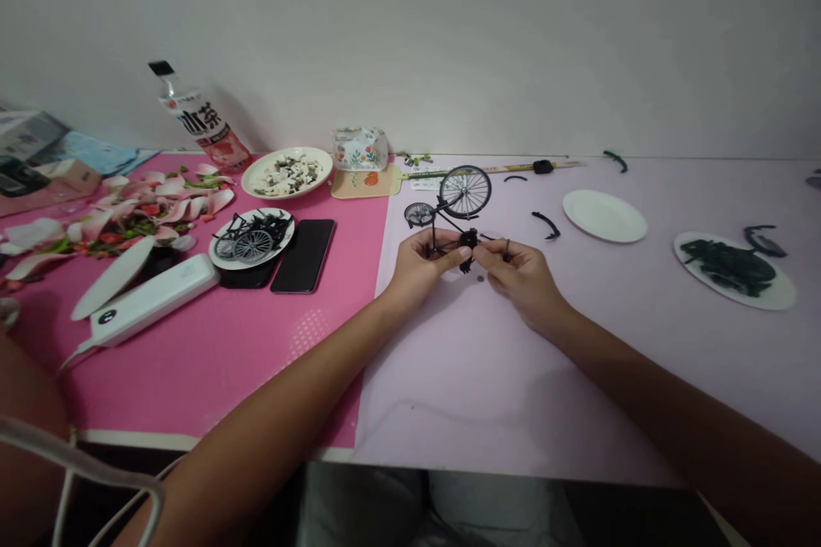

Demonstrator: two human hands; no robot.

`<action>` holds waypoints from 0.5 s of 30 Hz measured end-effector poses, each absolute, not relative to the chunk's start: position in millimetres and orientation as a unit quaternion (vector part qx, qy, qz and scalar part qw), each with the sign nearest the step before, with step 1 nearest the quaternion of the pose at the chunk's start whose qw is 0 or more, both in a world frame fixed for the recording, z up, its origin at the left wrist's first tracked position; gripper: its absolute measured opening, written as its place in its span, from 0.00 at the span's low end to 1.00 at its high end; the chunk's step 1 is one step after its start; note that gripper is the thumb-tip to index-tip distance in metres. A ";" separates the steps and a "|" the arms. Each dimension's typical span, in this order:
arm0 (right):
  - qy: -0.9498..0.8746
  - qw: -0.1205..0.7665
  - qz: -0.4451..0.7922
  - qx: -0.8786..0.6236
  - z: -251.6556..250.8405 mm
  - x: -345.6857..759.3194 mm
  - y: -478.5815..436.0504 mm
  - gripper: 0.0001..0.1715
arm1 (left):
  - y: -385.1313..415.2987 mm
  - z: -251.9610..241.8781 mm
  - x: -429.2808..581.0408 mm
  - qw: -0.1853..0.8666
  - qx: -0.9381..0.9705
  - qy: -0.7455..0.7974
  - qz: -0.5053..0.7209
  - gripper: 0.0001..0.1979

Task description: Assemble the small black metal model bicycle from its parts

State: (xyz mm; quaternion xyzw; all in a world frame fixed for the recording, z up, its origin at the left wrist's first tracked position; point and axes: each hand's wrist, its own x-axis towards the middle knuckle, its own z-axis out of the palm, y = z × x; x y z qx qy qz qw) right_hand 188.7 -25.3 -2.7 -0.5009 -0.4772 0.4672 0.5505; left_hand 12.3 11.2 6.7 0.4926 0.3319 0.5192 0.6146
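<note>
Between both hands, just over the lilac table surface, is a small black model bicycle (452, 214), with one large spoked wheel (466, 191) pointing away from me. My left hand (422, 267) grips its frame from the left, thumb pressed on a dark cluster near the end. On the other side, my right hand (522, 275) pinches at that same cluster; whatever sits between its fingertips is too small to make out. A tiny dark round piece (481, 279) lies on the table beside the right fingertips. Fingers cover part of the frame.
Right of my hands are loose black curved parts (546, 225), a white plate (605, 216) and a plate of dark green parts (786, 295). To the left are phones (304, 256), a plate with spoked wheels (253, 237), a bowl (287, 173), a bottle (203, 121), petals (173, 197) and a white device (154, 299).
</note>
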 end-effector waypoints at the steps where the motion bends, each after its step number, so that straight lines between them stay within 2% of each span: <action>1: -0.480 0.546 0.470 -0.501 -3.4 188.7 -25.1 0.27 | 11.0 6.6 12.1 0.619 0.488 0.332 0.519 0.22; 9: -0.543 0.520 0.413 -0.514 -4.3 188.2 -22.4 0.29 | 12.2 2.9 12.3 0.617 0.497 0.331 0.513 0.23; 15: -0.584 0.522 0.362 -0.505 1.2 185.2 -25.9 0.22 | 13.7 3.9 12.3 0.645 0.484 0.326 0.492 0.25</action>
